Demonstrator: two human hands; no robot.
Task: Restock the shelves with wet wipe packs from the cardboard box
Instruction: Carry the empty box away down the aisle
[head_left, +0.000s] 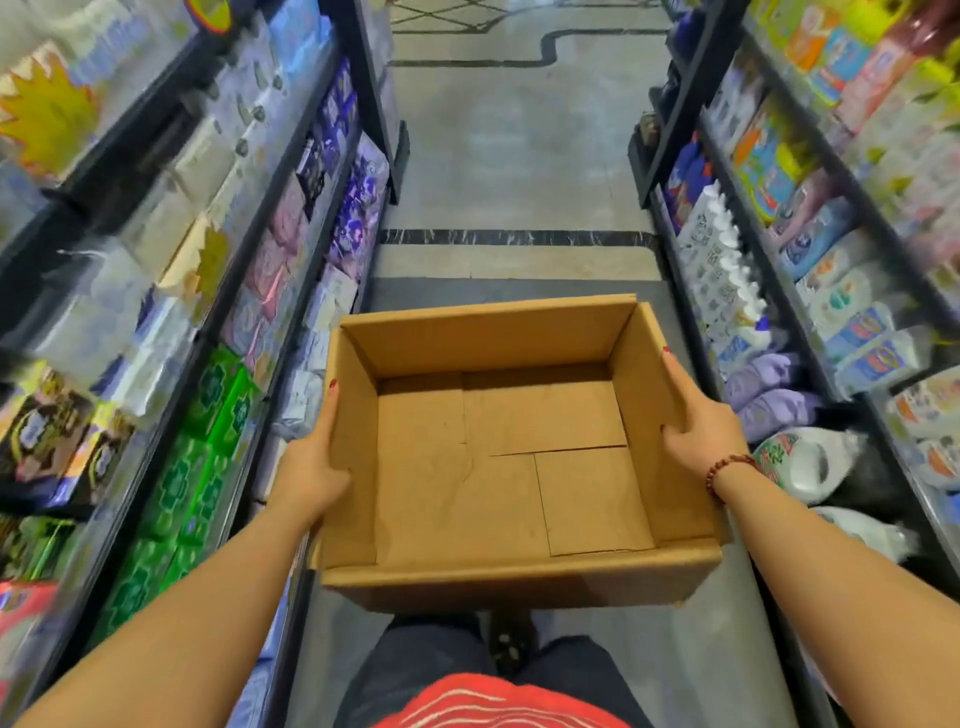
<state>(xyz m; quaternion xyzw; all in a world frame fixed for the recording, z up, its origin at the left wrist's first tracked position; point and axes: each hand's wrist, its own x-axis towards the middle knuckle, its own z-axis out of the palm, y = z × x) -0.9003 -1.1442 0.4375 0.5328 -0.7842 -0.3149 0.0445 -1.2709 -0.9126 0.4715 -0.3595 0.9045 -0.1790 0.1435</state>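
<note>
An open brown cardboard box (498, 343) is held up in front of me at waist height, and its inside shows only bare cardboard flaps. My left hand (311, 462) grips the box's left wall, fingers along the outside. My right hand (698, 421) grips the right wall, with a bead bracelet on the wrist. Wet wipe packs (343, 218), purple and pink, fill the left shelves beside the box.
Dark shelving runs along both sides of a narrow aisle. Green packs (208, 426) sit low on the left. White bottles (727, 270) and detergent jugs (810, 462) stand on the right. Grey floor (519, 156) stretches ahead between the shelves.
</note>
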